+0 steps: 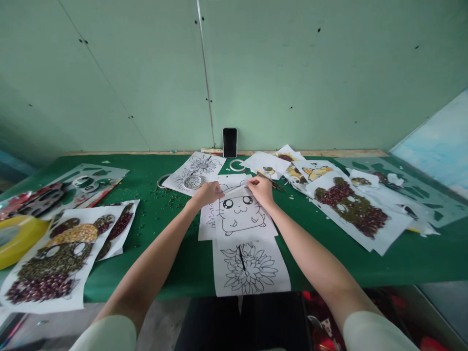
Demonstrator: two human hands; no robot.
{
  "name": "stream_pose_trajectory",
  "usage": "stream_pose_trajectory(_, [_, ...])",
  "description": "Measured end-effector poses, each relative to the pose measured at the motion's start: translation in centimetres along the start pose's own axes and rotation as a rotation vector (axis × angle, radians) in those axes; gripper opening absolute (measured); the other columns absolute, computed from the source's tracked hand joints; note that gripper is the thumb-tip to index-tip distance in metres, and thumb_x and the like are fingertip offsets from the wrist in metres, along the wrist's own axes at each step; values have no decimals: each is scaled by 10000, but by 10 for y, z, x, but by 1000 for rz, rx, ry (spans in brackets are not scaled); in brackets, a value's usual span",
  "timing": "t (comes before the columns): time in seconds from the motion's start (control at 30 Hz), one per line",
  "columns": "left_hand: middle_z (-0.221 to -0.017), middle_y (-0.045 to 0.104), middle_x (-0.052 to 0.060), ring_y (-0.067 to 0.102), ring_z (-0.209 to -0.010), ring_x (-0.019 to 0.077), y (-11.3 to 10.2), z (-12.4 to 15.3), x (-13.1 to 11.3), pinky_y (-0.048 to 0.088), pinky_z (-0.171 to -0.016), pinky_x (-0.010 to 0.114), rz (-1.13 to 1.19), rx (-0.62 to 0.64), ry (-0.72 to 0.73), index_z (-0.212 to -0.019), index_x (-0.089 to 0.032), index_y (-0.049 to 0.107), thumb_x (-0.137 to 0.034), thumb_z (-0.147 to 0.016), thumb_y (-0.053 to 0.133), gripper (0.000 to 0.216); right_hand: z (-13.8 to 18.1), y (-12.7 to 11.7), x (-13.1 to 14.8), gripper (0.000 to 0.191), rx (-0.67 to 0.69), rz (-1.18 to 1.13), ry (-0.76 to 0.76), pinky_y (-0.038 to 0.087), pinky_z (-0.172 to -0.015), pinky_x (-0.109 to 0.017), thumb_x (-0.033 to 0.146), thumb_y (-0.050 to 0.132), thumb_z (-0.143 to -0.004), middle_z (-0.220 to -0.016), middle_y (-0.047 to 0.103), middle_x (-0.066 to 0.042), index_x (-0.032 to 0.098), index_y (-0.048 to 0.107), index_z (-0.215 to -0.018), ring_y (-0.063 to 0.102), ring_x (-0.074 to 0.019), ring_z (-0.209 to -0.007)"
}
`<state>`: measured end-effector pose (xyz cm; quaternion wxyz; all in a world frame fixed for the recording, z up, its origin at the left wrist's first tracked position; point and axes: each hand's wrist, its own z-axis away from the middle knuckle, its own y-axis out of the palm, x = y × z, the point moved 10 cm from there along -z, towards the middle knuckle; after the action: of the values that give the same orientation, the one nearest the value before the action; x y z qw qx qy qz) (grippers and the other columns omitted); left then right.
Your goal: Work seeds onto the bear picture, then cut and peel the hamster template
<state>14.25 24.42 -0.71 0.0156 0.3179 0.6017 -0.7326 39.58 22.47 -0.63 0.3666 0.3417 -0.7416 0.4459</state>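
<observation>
A white sheet printed with a cartoon hamster outline (242,214) lies in the middle of the green table (175,263). My left hand (206,193) pinches the sheet's top left edge, fingers closed. My right hand (260,187) pinches its top right edge, fingers closed too. Below it lies a flower outline sheet (250,268) with a dark pen-like stick on it, hanging over the table's front edge. Another sheet sits under the hamster sheet.
A finished bean-mosaic bear (54,258) lies at the left, another (351,204) at the right among loose sheets. A flower sheet (195,171), tape rolls (236,165) and a phone (230,142) propped on the wall stand behind. A yellow tape roll (16,239) sits far left.
</observation>
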Motion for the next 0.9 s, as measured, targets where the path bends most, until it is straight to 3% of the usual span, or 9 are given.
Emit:
stream_pose_trajectory(0.07, [-1147,747,126,713,-1101,305,-2,3,-16,580,-949,445,5,-87,184,-1142,-205,708,-321,-952,665,227,0,0,1,124,-1,-3,-6,589,-815,-383,335,712,-800,-803,816,-70,231,774,-774,764,-276,-798])
stream_pose_trajectory(0.13, [-1436,686,149,621,-1380,316,2,7,-30,535,-1136,491,12,-118,346,-1335,-218,679,-263,-993,584,358,0,-1,3,122,2,-4,-8,585,-812,-382,335,712,-802,-802,810,-70,229,765,-777,753,-272,-791])
stream_pose_trajectory(0.23, [-1649,589,110,538,-1527,288,15,9,-32,504,-1219,474,15,-47,403,-1506,-252,615,-217,-1059,468,472,1,-3,9,115,5,7,-23,571,-793,-375,334,705,-807,-813,796,-68,228,743,-789,722,-259,-768])
stream_pose_trajectory(0.4, [-1662,599,95,587,-1502,280,19,12,-26,560,-1163,420,-31,-21,345,-1566,-267,603,-254,-1122,452,470,3,-5,22,136,14,-4,-73,565,-804,-375,361,682,-867,-859,783,-76,230,707,-841,707,-257,-797])
stream_pose_trajectory(0.57, [-1605,640,145,619,-1456,306,15,28,-40,560,-1156,463,-80,-73,383,-1577,-221,594,-235,-1120,461,477,9,-1,29,154,48,-57,-74,586,-807,-376,377,646,-949,-893,796,-95,232,692,-920,741,-269,-842])
stream_pose_trajectory(0.73, [-1505,685,178,662,-1366,323,13,39,-55,561,-1108,459,-140,-104,382,-1495,-172,616,-174,-1095,442,437,11,-3,30,125,35,-42,-55,585,-783,-368,354,690,-914,-850,792,-84,234,698,-883,744,-262,-797])
stream_pose_trajectory(0.9, [-1505,677,145,671,-1337,305,11,42,-61,561,-1071,435,-137,-85,392,-1490,-214,578,-135,-1074,448,444,11,1,22,136,31,-21,-6,572,-756,-350,342,751,-864,-796,771,-59,243,663,-836,728,-246,-746])
